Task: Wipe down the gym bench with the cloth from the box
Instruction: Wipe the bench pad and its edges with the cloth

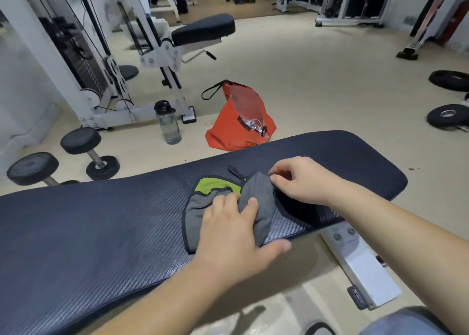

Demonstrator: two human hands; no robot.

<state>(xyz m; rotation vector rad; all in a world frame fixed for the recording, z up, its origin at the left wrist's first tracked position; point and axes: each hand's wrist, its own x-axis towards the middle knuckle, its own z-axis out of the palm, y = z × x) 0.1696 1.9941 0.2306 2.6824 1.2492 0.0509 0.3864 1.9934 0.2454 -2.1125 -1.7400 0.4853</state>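
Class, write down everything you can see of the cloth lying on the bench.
The cloth is grey and soft-looking, like towelling, with a dark stitched border and a bright green side showing where it is turned back. A small dark loop sticks out at its far edge. It lies crumpled and partly folded on the black textured pad of the bench, reaching the pad's near edge. The left hand rests on its middle; the right hand pinches a raised grey fold.
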